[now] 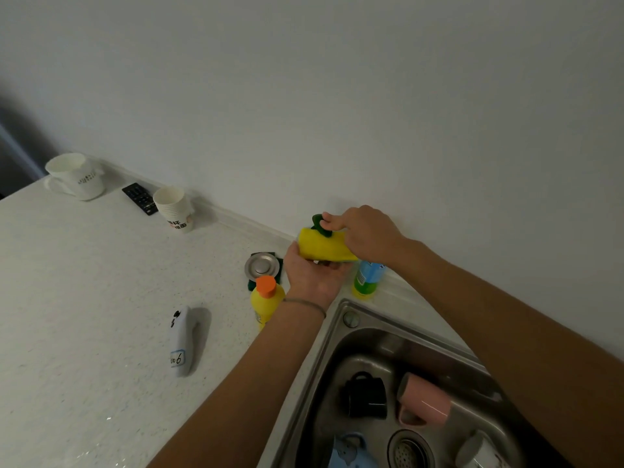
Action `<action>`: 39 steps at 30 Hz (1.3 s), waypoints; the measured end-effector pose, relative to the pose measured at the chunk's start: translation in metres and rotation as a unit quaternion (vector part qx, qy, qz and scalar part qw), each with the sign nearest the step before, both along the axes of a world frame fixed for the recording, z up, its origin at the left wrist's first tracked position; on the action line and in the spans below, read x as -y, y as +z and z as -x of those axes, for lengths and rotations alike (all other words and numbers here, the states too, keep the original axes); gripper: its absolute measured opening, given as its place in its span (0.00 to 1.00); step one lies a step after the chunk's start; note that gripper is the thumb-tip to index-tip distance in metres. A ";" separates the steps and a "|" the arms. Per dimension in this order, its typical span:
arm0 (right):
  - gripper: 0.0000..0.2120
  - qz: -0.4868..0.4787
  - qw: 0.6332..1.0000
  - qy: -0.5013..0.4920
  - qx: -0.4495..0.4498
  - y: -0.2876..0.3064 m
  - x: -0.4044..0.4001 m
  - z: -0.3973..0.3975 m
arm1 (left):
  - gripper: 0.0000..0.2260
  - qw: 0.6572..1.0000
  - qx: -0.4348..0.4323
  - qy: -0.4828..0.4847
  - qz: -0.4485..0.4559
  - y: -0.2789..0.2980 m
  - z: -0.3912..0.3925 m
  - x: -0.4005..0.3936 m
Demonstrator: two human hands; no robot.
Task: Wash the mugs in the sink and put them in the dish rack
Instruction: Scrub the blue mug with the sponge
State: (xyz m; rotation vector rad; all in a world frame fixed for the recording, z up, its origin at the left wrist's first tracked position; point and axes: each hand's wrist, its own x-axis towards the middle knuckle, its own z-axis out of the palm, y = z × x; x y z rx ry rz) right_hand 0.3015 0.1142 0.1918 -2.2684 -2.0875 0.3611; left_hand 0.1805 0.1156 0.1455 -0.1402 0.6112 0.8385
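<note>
1. We hold a yellow sponge [326, 248] over the counter [84, 298], behind the sink [324, 359]. Our left hand [312, 273] cups it from below, fingers curled round its underside; our right hand [363, 236] pinches its green scouring layer [320, 224] at the top edge.
2. The mugs wait unwashed in the basin: a black mug [366, 395] and a pink mug [423, 403] lying on their sides, a blue mug [351, 454] at the bottom edge, and a pale one [479, 450] by the drain [410, 449]. We see no dish rack in view.
3. We judge this to be the preparing step, before any mug is touched.
4. Risks from here:
   - The green layer seems to be lifting off the yellow foam; pulling harder could tear the sponge apart.
   - The orange-capped bottle [266, 300] stands touching or just beside our left wrist, and the blue-labelled bottle [368, 276] sits just beneath our right hand; drawing the arms back toward the basin could knock either over.
   - The mugs lie close together, so lifting one carelessly could clatter it against its neighbour and chip it.
   - Wet, soapy ceramic may slip from our grasp once washing begins.
</note>
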 end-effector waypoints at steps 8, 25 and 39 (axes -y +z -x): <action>0.32 -0.045 0.985 -0.056 -0.156 0.003 0.018 0.010 | 0.23 0.998 -0.038 -0.047 -0.020 -0.004 0.008 0.019; 0.14 0.000 0.628 -0.463 -0.625 -0.145 0.240 0.037 | 0.22 0.801 -0.394 -0.400 -0.208 -0.076 0.035 0.145; 0.21 -0.026 0.372 -0.514 -0.773 -0.225 0.332 0.043 | 0.10 0.641 -0.474 -0.506 -0.328 -0.180 0.036 0.194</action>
